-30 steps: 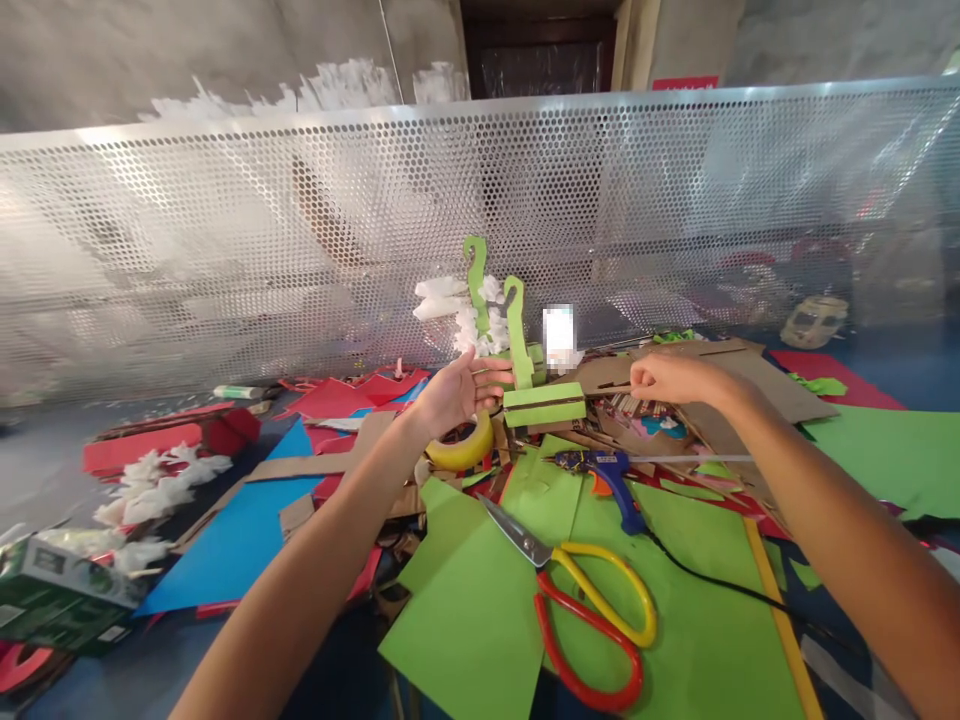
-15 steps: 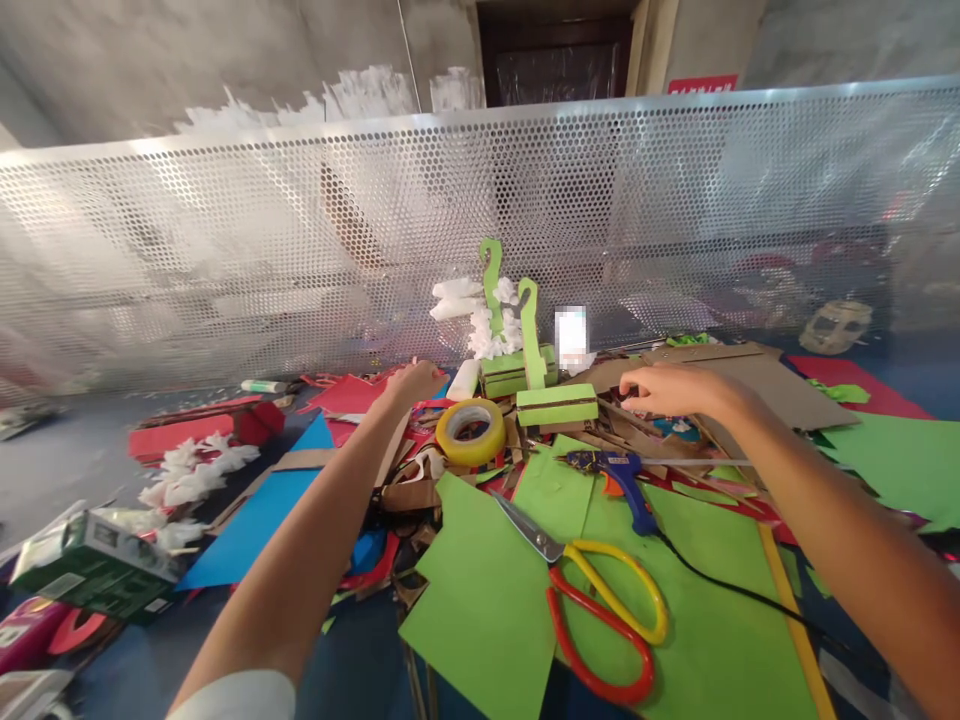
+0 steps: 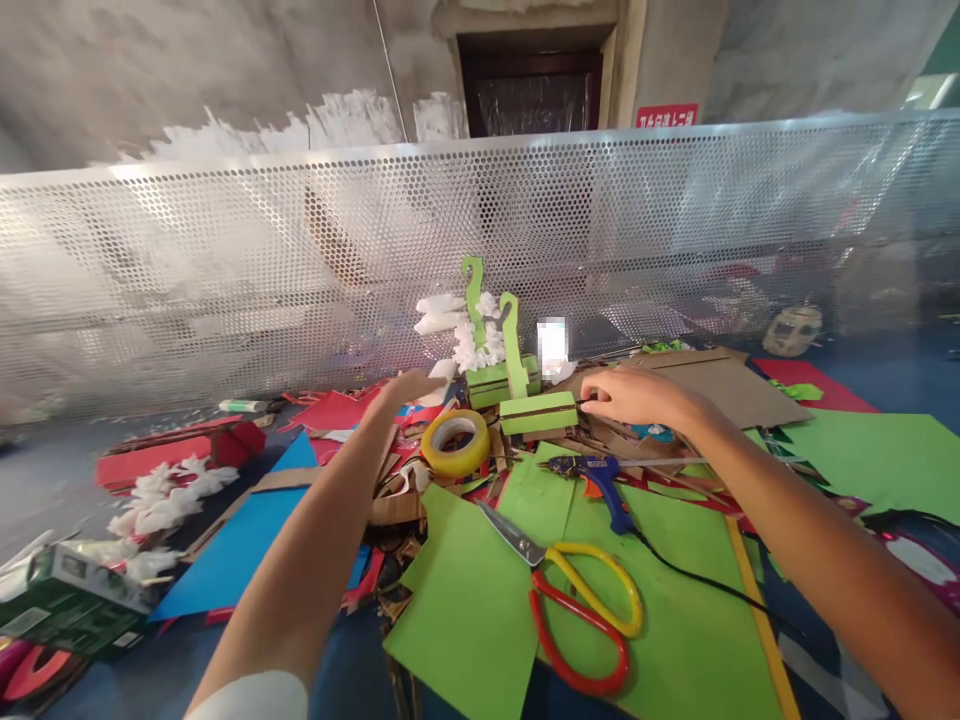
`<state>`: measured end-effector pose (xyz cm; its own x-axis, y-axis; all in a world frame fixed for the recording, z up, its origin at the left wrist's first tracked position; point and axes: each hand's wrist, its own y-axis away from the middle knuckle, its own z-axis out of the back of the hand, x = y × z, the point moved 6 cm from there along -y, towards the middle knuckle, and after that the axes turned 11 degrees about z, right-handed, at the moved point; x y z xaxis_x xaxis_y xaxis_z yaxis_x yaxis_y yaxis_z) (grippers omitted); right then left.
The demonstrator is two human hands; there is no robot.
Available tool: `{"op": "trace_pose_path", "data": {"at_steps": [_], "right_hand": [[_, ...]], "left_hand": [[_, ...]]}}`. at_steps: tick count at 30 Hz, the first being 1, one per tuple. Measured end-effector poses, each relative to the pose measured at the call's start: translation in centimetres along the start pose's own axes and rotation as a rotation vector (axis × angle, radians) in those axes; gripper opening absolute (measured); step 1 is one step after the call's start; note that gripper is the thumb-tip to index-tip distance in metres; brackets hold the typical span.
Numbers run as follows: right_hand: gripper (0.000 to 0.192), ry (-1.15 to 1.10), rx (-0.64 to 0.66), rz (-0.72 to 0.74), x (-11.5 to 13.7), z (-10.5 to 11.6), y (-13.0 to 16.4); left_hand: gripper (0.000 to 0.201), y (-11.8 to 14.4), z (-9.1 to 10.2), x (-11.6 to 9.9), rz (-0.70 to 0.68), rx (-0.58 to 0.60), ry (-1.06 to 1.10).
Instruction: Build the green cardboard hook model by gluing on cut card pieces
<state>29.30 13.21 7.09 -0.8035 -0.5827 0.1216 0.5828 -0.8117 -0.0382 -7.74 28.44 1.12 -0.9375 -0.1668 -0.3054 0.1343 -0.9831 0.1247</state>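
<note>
- Since the earlier frames, our right hand (image 3: 626, 394) has moved in towards the right end of the green block (image 3: 538, 411), while our left hand (image 3: 411, 386) has left the hook (image 3: 513, 350) and now lies further left.
- The right grip is nearly closed, thumb against fingers, at a thin dark strip by the block's end; whether it has hold of it, we cannot tell.
- The left grip lies beside a white roll (image 3: 439, 385); we cannot tell how far open it is, or whether it touches the roll.
- We judge the step in hand to be working at the block's right end; the next move calls for a light touch there, lest the hook tip.
- The block sits mid-view, beyond the glue gun (image 3: 600, 468) and right of the tape (image 3: 444, 461).
- It looks flat-faced, bright green, a dark seam along its length, brown beneath.
- The slim green hook rises at its back, upright; whether joined, we cannot tell.
</note>
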Motion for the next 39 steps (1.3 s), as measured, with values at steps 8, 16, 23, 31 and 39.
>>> {"op": "trace_pose_path", "data": {"at_steps": [8, 16, 23, 31, 39], "right_hand": [[0.039, -0.906, -0.196, 0.12, 5.2, -3.7, -3.3], [0.011, -1.375, -0.468, -0.035, 7.2, -6.4, -6.7], [0.012, -1.35, -0.541, -0.111, 5.5, -7.1, -5.4], [0.014, -1.323, -0.565, -0.012, 5.9, -4.6, -3.0], [0.024, -1.404, -0.669, 0.02, 4.7, -2.2, -0.9]], "left_hand": [[0.047, 11.7, 1.5, -0.3, -0.246, 0.447, 0.927], [0.053, 15.3, -3.5, -6.1, -0.308, 0.727, 1.118], [0.043, 15.7, -5.4, -6.7, -0.17, 0.863, 1.215], [0.041, 15.4, -6.0, -7.1, -0.207, 0.716, 1.236], [0.033, 15.5, -5.6, -7.6, -0.201, 0.714, 1.386]]}}
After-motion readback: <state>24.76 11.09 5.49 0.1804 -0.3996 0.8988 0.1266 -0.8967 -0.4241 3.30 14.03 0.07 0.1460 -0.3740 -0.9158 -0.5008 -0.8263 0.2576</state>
